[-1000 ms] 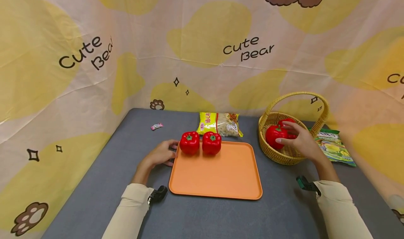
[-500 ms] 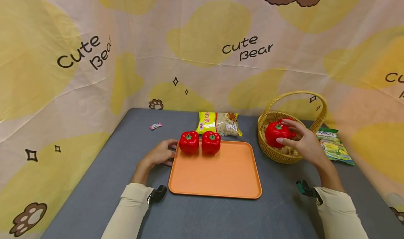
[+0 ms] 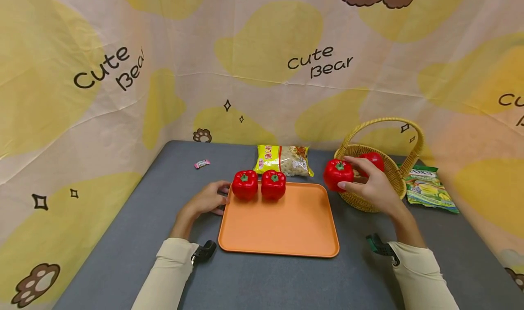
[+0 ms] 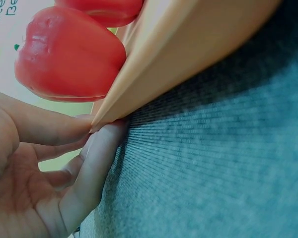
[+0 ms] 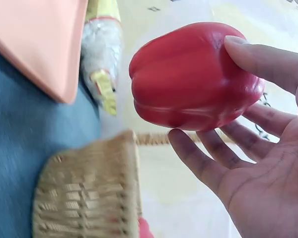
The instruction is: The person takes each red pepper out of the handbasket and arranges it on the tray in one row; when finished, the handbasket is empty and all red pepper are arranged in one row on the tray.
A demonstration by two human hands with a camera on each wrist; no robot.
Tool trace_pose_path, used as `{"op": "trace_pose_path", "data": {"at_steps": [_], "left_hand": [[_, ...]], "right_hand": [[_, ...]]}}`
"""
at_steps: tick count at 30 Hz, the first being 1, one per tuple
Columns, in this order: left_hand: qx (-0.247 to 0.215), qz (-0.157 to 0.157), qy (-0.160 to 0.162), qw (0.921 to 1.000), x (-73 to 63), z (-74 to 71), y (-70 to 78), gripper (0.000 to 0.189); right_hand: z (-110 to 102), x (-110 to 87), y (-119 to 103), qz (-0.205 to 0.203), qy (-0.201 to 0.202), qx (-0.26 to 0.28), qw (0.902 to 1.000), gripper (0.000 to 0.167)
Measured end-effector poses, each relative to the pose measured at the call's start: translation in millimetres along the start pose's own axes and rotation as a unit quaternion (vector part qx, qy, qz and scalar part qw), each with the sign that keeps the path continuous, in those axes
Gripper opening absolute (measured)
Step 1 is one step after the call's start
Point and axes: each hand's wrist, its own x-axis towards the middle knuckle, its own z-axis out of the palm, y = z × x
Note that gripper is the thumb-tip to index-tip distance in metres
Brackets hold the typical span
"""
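Observation:
My right hand (image 3: 374,185) grips a red bell pepper (image 3: 338,175) between thumb and fingers, up at the left rim of the wicker basket (image 3: 360,204). The right wrist view shows this bell pepper (image 5: 188,79) held in the air, above the basket's side. Another red bell pepper (image 3: 373,160) lies inside the basket, partly behind the hand. At the orange tray (image 3: 282,228), my left hand (image 3: 209,198) pinches the left edge with thumb and fingers. Two more red bell peppers (image 3: 245,185) sit side by side in the tray's far left corner, green stems up.
Behind the tray lies a yellow and clear bag of pasta (image 3: 284,160). A small pink wrapped candy (image 3: 202,164) is at the back left. Right of the basket is a green packet (image 3: 430,189). Printed cloth walls (image 3: 262,96) bound the grey table (image 3: 262,282).
My right hand has lifted a bell pepper out of the basket and moved it left to the rim. The left hand and the tray stay as they were.

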Motion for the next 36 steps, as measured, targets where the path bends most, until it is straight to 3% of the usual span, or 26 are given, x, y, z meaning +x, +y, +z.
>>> {"op": "trace_pose_path", "data": {"at_steps": [14, 20, 29, 36], "left_hand": [[-0.001, -0.005, 0.002, 1.0000, 1.0, -0.5, 0.4, 0.060], [-0.005, -0.003, 0.001, 1.0000, -1.3, -0.1, 1.0, 0.060], [-0.001, -0.005, 0.003, 1.0000, -0.8, 0.1, -1.0, 0.061], [0.004, -0.006, 0.003, 1.0000, 0.1, 0.0, 1.4, 0.060]], "right_hand": [[41, 18.9, -4, -0.001, -0.021, 0.006, 0.9998, 0.071], [53, 25.2, -9, -0.005, -0.034, 0.036, 0.9988, 0.070], [66, 28.6, -9, -0.008, -0.041, 0.060, 0.9974, 0.071], [72, 27.3, -5, 0.002, -0.048, 0.049, 0.9976, 0.071]]}}
